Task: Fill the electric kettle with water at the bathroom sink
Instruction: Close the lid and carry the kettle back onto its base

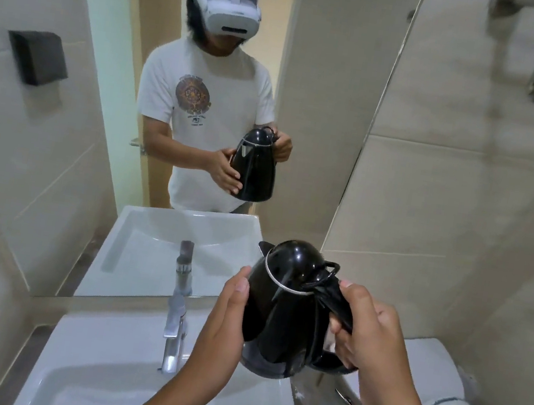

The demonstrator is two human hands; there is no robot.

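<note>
Both hands hold the black kettle above the white sink: left hand cups its body, right hand grips the handle. Its lid is closed. Beside it, a chrome faucet stands below the mirror, amid beige tiled walls.

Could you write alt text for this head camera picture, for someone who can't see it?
Two bare hands hold a black electric kettle, lid closed, above a white bathroom sink: the left hand on its body, the right hand on its handle. A chrome tap stands to the left, below a wall mirror.
</note>
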